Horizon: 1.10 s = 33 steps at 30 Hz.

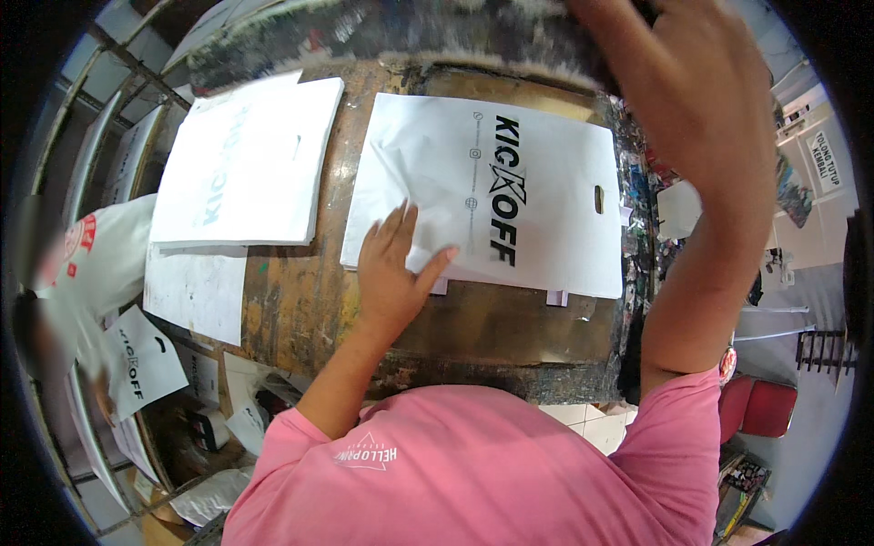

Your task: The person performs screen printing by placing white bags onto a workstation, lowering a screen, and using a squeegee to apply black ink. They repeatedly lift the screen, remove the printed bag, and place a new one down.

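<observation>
A white plastic bag [555, 182] with black print and an oval handle hole lies on the worktable [355, 300], creased at its left side. My left hand [390, 259] rests on the lower left of this bag, open, fingers spread. At the top right, my right hand [701, 82] is raised by the end of a dark, paint-stained frame [401, 45] that spans the far side. Its thumb lies along the frame and the hand appears closed on it, though the upper edge of the view cuts off the fingertips.
Left of the bag sits a stack of white bags [246, 164], with a white sheet [196, 291] below it. Beside a metal rack [68, 118] at the far left, a person in a white shirt [114, 246] stands near another printed bag [150, 359]. A red chair [769, 407] is at right.
</observation>
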Each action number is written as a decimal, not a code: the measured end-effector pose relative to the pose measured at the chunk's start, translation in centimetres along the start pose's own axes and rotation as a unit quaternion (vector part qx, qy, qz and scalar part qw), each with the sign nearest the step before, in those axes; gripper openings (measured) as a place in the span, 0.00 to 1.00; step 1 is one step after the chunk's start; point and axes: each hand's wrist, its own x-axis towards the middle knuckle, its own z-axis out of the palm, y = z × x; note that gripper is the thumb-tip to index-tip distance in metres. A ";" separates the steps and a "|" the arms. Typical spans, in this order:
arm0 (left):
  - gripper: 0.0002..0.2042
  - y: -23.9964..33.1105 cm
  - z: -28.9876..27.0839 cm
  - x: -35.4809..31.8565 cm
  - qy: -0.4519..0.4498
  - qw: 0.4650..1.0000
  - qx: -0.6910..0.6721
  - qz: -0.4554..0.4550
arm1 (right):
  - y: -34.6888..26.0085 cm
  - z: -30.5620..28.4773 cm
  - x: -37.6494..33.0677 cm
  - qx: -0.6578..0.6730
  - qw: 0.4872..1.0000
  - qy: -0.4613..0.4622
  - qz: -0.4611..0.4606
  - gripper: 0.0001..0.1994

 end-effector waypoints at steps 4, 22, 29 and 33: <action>0.22 1.7 -2.5 5.4 0.124 0.987 -0.106 -0.004 | 4.6 1.4 -0.2 0.133 0.967 0.125 -0.177 0.20; 0.26 -33.0 -24.8 -5.3 0.190 0.955 0.124 -0.191 | 6.6 3.0 -1.1 -0.018 0.961 0.137 -0.240 0.20; 0.36 -14.5 -17.2 0.1 0.010 0.985 -0.161 -0.063 | 6.7 5.2 -4.9 -0.028 0.961 0.161 -0.222 0.19; 0.53 2.0 -9.7 -5.2 -0.034 0.562 -0.810 -0.164 | 8.5 10.1 -12.5 -0.030 0.957 -0.011 -0.288 0.19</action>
